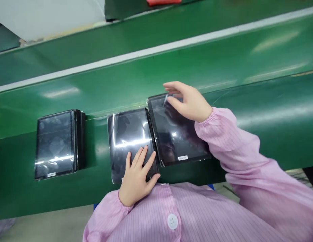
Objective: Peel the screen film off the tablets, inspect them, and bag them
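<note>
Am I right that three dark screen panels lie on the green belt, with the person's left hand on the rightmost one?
No: the head view shows the left hand on the middle panel, not the rightmost panel. The right hand is on that one. The rest holds.

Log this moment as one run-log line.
left hand: on film-wrapped black tablet | right hand: at top edge of next black tablet | green conveyor belt

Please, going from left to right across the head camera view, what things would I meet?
Film-wrapped black tablet → second film-wrapped black tablet → black tablet with white label → pink right sleeve
</note>
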A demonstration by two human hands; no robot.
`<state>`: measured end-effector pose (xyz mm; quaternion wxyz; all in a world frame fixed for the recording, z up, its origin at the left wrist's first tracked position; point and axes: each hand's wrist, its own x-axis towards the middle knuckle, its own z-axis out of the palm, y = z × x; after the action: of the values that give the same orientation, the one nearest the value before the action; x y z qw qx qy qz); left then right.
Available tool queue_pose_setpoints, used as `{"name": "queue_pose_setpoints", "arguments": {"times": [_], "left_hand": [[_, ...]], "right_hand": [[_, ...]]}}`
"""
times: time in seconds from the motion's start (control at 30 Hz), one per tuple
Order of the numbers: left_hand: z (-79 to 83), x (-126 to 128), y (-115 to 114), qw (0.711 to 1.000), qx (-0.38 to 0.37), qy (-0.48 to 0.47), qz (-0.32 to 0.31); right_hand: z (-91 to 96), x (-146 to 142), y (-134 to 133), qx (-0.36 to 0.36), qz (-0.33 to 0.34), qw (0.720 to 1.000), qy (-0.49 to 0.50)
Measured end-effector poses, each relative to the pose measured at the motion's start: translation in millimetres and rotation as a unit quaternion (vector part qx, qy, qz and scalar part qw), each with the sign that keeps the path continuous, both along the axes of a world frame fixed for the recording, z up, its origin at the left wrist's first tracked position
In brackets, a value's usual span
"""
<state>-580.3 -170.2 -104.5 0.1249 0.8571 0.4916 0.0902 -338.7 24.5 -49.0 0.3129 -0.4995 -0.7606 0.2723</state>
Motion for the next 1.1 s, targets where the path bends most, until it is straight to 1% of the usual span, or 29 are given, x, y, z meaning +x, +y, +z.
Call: {"name": "queue_pose_setpoints", "arguments": {"times": [0.07,0.1,0.17,0.23,0.33,0.47,0.53,0.67,0.77,0.83,0.93,1.0,1.1], "left_hand": [[3.0,4.5,1.7,0.999,-0.012,0.013,0.029],[4.8,6.0,3.5,0.999,-0.015,0.017,0.04],[8.4,9.1,8.4,0.998,-0.015,0.015,0.056],[11.6,13.6,14.7,0.997,-0.007,-0.001,0.073],[13.9,23.9,24.5,0.997,0.0,-0.029,0.076],[12.7,35.0,35.1,0.999,-0.026,-0.039,0.025],[11.2,35.7,39.6,0.998,-0.047,-0.039,0.017],[8.2,31.9,45.7,0.994,-0.094,-0.044,0.031],[7.2,30.8,47.3,0.992,-0.106,-0.055,0.044],[7.3,31.1,47.6,0.991,-0.101,-0.066,0.052],[7.1,30.9,47.8,0.991,-0.087,-0.077,0.063],[6.3,29.5,48.4,0.992,-0.065,-0.084,0.075],[3.8,26.1,50.1,0.991,-0.026,-0.086,0.104]], "right_hand": [[-5.5,22.4,7.6,0.069,-0.05,0.994,-0.074],[-9.4,32.5,11.3,0.086,-0.058,0.989,-0.106],[-18.3,49.4,17.8,0.085,-0.046,0.983,-0.154],[-26.3,60.8,22.8,0.058,-0.026,0.983,-0.171],[-33.1,69.8,28.3,0.023,-0.025,0.988,-0.149],[-33.6,73.9,33.2,-0.001,-0.024,0.993,-0.118],[-32.3,74.5,33.9,0.014,-0.03,0.994,-0.1],[-32.6,76.0,31.5,0.078,-0.025,0.995,-0.061],[-38.6,79.0,30.8,0.076,-0.036,0.995,-0.053],[-43.8,81.1,32.2,0.069,-0.055,0.994,-0.064],[-48.3,82.5,34.9,0.063,-0.038,0.995,-0.069],[-47.7,82.0,35.3,0.076,-0.031,0.994,-0.066],[-43.1,80.4,33.2,0.109,-0.042,0.991,-0.062]]}}
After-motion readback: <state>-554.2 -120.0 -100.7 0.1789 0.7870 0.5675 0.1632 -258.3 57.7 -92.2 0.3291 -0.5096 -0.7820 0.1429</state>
